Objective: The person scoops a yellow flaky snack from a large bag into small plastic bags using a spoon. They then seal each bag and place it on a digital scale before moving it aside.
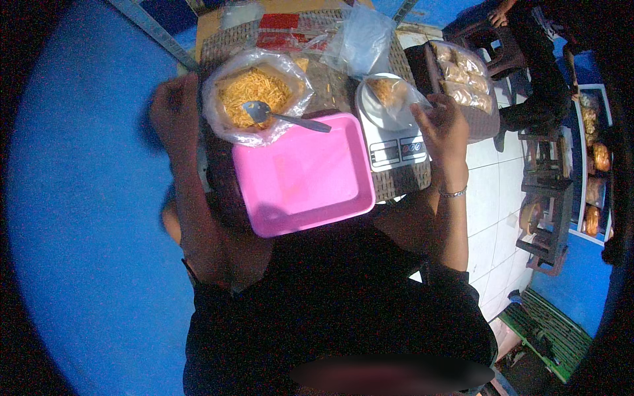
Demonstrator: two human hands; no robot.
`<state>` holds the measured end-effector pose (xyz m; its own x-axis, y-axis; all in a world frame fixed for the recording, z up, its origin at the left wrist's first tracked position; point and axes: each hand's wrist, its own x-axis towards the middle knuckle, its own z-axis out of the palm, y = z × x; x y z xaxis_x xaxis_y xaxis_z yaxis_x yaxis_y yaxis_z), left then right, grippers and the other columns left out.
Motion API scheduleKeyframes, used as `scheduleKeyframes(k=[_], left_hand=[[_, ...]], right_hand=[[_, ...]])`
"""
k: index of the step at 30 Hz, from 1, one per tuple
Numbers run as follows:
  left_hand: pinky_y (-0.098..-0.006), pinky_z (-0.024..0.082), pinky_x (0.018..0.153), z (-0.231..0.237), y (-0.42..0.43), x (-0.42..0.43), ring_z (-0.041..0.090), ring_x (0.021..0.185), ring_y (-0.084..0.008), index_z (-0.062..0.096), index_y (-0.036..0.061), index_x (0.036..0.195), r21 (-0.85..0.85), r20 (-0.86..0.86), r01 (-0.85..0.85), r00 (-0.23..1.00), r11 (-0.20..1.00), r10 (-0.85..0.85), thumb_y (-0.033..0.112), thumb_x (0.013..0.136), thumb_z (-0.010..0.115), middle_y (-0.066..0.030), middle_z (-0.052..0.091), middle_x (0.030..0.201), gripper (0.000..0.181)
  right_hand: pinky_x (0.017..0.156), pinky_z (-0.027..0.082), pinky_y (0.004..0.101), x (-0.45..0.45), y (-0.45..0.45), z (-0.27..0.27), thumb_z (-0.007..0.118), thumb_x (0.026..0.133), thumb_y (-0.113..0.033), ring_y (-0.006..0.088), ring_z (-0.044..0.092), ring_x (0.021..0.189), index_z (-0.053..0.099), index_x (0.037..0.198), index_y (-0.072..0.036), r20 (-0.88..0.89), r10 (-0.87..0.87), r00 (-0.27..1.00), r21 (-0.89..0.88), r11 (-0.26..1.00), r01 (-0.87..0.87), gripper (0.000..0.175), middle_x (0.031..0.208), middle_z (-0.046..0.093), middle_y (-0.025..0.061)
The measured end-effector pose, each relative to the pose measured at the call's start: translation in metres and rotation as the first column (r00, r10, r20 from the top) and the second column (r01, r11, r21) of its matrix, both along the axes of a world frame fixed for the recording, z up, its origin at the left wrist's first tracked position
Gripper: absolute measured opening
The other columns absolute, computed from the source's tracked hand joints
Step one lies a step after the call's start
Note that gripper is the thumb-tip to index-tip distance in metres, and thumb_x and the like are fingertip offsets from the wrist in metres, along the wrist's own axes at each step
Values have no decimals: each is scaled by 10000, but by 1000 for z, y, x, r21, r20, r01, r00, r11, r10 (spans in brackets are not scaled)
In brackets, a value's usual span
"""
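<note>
My right hand pinches the open edge of a small clear plastic bag with some yellow-brown shredded food in its end. That bag rests on a white digital kitchen scale. My left hand is raised at the table's left edge, its fingers curled; whether it holds anything is unclear. Beside it, a large open plastic bag contains yellow shredded snack. A metal spoon with a dark handle lies on the snack, its handle reaching over a pink plastic tray in front of me.
Empty clear bags and a red packet lie at the far side of the woven-top table. Filled packets sit in a container at right. Beyond are a person in dark clothes, a stool and a green slatted rack.
</note>
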<state>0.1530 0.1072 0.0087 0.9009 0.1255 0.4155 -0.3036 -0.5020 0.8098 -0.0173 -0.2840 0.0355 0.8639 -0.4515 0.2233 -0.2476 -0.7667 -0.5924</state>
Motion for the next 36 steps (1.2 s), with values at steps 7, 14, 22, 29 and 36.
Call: scheduleKeyframes(k=[7, 14, 22, 29, 36], left_hand=[[-338, 507, 808, -1, 5, -8, 633, 866, -166, 670, 32, 964, -53, -126, -60, 991, 997, 53, 258, 888, 729, -78, 697, 932, 246], [-345, 503, 819, -3, 3, -13, 629, 868, -174, 651, 37, 1004, -59, -169, -53, 985, 997, 42, 272, 905, 700, -80, 690, 946, 259], [-366, 443, 998, -14, -13, -19, 582, 1142, -255, 523, 23, 1303, -47, -154, 330, 930, 943, -334, 274, 909, 691, -180, 594, 1215, 496], [-376, 395, 1043, -33, -22, -22, 529, 1200, -241, 480, -1, 1341, -332, -153, 504, 805, 797, -573, 182, 965, 602, -158, 561, 1260, 436], [-370, 358, 1073, -41, -30, -25, 516, 1225, -248, 481, -2, 1351, -454, -279, 383, 797, 804, -537, 250, 1029, 470, -160, 553, 1309, 409]], right_hand=[[679, 532, 396, -4, -3, 0, 749, 836, -217, 340, 702, 770, 606, 1079, -1, -33, -22, 999, 18, 1000, 23, 355, 822, 691, 200], [700, 517, 307, -14, 22, 30, 751, 860, -157, 179, 658, 790, 587, 1169, -24, -35, -146, 989, -66, 987, 144, 374, 911, 694, 118], [616, 487, 365, -9, 137, 52, 604, 965, -367, 238, 619, 610, 655, 825, 28, -85, 38, 996, 87, 996, -31, 422, 691, 659, 153], [594, 477, 413, 46, 172, -2, 623, 917, -515, 361, 616, 597, 628, 775, 39, -167, 78, 983, 91, 994, -63, 572, 637, 616, 208], [606, 488, 397, 51, 166, -13, 653, 895, -515, 363, 635, 614, 670, 761, 30, -304, 168, 938, 139, 982, -130, 562, 670, 636, 231]])
